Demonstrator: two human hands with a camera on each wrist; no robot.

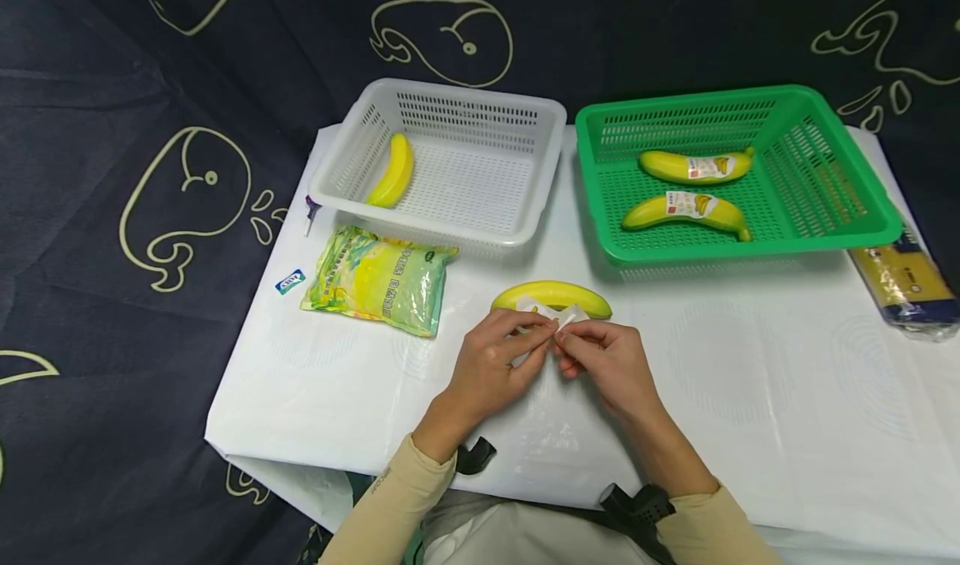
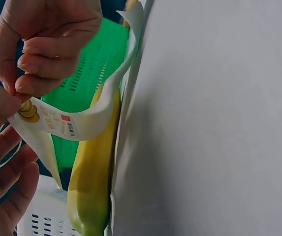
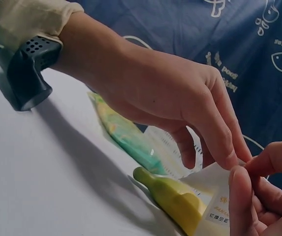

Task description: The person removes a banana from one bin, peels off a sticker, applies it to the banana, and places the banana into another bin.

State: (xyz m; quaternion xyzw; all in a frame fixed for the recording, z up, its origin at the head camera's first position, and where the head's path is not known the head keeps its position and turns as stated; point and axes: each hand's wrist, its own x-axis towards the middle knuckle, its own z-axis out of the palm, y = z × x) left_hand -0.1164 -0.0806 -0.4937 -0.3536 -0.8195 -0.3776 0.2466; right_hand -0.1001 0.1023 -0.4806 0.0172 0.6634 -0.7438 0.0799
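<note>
A yellow banana (image 1: 558, 292) with greenish ends lies on the white table in front of both hands. A white paper label strip (image 2: 79, 123), printed with a banana picture and small characters, curves up off the near side of the banana (image 2: 92, 177). My left hand (image 1: 498, 357) pinches the free end of the label between thumb and fingertips. My right hand (image 1: 609, 365) pinches the same end, its fingertips meeting the left ones. In the right wrist view, the label (image 3: 219, 201) is partly hidden behind the left hand (image 3: 273, 196).
A white basket (image 1: 551, 152) at the back left holds one unlabelled banana (image 1: 393, 172). Beside it, a green basket (image 1: 735, 252) holds two labelled bananas (image 1: 682, 213). A yellow-green packet (image 1: 378, 282), a small blue wrapper (image 1: 289, 282) and a yellow-and-blue pack (image 1: 903, 282) lie around them.
</note>
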